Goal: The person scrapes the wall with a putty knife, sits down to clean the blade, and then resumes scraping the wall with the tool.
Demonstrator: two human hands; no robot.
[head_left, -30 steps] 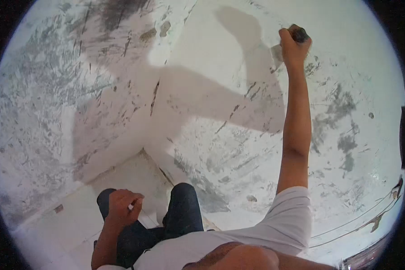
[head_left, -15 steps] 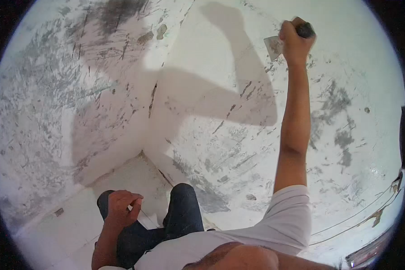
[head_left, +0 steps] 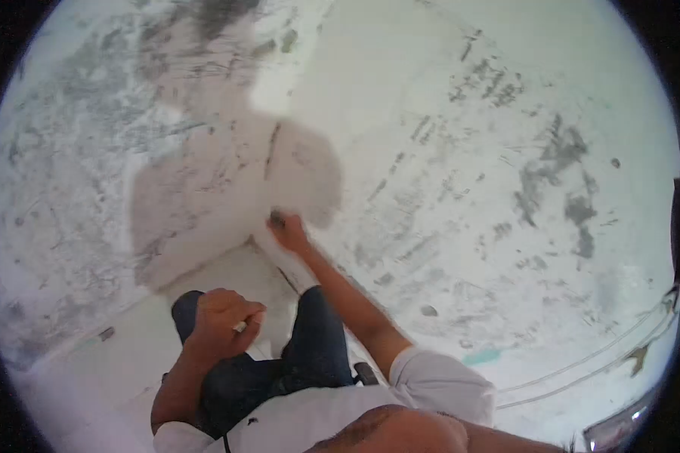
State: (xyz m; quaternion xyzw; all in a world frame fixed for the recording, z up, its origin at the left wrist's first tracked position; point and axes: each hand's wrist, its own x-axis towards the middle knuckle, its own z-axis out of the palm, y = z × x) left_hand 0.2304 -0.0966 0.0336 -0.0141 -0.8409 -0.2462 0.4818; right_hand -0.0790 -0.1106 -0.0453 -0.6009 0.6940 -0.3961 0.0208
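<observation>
My right hand is closed around the dark handle of a putty knife, low near the corner where two walls meet. Its blade does not show now. Around it, the right wall is white with grey smears and dark scratch marks. My left hand is curled closed above my knee, with a small pale spot at the fingers. What that hand holds, if anything, I cannot make out.
The left wall carries heavy grey patches and my shadow. A pale floor meets both walls at the corner. Thin cables run along the lower right. My bent knees are close to the corner.
My right hand has swept down and left with the putty knife, from high on the right wall to near the corner. My left hand has shifted slightly up and right, still closed.
</observation>
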